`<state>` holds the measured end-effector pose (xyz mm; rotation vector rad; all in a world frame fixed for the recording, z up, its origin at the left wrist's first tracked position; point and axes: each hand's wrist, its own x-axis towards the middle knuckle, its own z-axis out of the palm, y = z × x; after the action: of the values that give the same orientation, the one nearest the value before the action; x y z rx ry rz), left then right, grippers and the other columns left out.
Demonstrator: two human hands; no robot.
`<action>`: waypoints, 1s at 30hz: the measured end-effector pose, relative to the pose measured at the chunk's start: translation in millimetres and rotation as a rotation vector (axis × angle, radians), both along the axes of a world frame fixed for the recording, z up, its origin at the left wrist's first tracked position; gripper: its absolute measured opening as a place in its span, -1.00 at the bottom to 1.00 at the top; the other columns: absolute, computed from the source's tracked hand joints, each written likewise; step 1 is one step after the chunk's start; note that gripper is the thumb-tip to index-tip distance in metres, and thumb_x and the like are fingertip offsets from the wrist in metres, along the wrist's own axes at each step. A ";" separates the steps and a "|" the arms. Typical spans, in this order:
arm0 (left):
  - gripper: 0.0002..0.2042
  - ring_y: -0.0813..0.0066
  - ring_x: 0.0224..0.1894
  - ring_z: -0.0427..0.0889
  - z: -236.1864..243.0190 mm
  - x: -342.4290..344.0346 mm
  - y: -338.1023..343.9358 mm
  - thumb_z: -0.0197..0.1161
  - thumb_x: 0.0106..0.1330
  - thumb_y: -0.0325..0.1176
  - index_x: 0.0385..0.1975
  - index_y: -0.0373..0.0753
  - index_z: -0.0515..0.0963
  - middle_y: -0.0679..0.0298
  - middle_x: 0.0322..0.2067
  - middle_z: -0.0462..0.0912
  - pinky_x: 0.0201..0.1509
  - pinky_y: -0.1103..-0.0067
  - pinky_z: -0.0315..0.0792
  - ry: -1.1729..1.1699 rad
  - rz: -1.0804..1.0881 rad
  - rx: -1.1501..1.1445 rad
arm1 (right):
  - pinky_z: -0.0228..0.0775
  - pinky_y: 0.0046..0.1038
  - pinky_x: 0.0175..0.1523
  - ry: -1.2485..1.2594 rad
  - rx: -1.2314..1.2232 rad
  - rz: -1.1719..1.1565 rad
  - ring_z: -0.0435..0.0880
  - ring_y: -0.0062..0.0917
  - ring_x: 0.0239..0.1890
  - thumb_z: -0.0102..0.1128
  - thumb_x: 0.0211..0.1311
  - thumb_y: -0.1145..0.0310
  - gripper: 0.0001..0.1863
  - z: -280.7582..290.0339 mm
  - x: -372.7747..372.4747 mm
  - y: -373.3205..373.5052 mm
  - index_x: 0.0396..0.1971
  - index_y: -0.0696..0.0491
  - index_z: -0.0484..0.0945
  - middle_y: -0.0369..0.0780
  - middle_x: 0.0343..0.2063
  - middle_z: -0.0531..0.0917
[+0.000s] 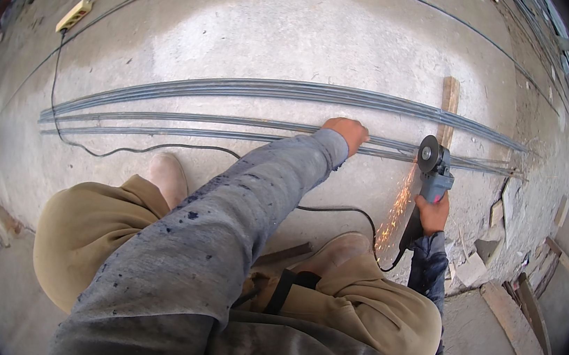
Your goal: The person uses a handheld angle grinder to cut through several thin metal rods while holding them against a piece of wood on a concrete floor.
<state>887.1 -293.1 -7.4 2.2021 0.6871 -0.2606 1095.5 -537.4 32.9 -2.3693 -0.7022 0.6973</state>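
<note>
My right hand (435, 212) grips a grey angle grinder (436, 186), its dark disc at the near group of steel rods (248, 123), with orange sparks (399, 208) spraying down and toward me. My left hand (348, 133) is closed on those rods, left of the grinder. A thicker bundle of rods (252, 88) lies just beyond and crosses a wooden batten (451, 90). The grinder's black cord runs back past my shoes.
A yellow power strip (74, 16) lies at the back left, near a long thin rod. I squat with my shoes (169, 177) near the rods and cord. Broken boards and rubble (515, 309) lie along the right, with more loose rods at the upper right.
</note>
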 end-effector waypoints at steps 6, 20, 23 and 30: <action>-0.78 0.15 -0.11 0.59 -8.4 -1.2 -1.2 0.01 0.34 -0.33 -0.19 -0.17 0.60 0.12 -0.18 0.63 -0.02 0.33 0.46 -0.012 0.003 0.001 | 0.42 -0.43 -0.15 -0.013 -0.062 -0.007 0.59 -0.43 -0.31 0.31 -0.24 0.35 -0.46 6.0 -1.7 5.9 -0.13 0.15 0.45 -0.17 -0.33 0.63; -0.77 0.15 -0.10 0.59 4.9 2.2 0.4 -0.01 0.35 -0.34 -0.16 -0.15 0.60 0.12 -0.14 0.62 0.01 0.34 0.45 0.019 -0.001 -0.024 | 0.43 -0.43 -0.16 -0.028 -0.025 -0.022 0.59 -0.45 -0.33 0.32 -0.24 0.34 -0.49 10.5 -4.0 5.0 -0.17 0.16 0.47 -0.18 -0.33 0.63; -0.77 0.14 -0.09 0.59 -11.0 -2.1 -1.0 -0.01 0.36 -0.33 -0.17 -0.17 0.60 0.11 -0.14 0.62 0.01 0.33 0.45 -0.021 -0.011 0.014 | 0.43 -0.45 -0.17 -0.044 -0.050 -0.041 0.59 -0.48 -0.35 0.33 -0.23 0.38 -0.50 8.3 -6.4 5.0 -0.17 0.16 0.47 -0.20 -0.35 0.62; -0.75 0.15 -0.09 0.58 1.3 0.4 1.6 -0.01 0.36 -0.27 -0.21 -0.18 0.61 0.14 -0.20 0.62 0.01 0.32 0.46 0.019 -0.010 0.006 | 0.43 -0.45 -0.21 0.249 0.170 -0.223 0.58 -0.50 -0.36 0.32 -0.13 0.50 -0.52 5.1 -2.3 -6.4 -0.11 0.14 0.42 -0.24 -0.34 0.58</action>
<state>887.5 -291.5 -6.1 2.2116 0.6881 -0.2858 1093.2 -543.8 38.0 -2.1171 -0.3689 0.7838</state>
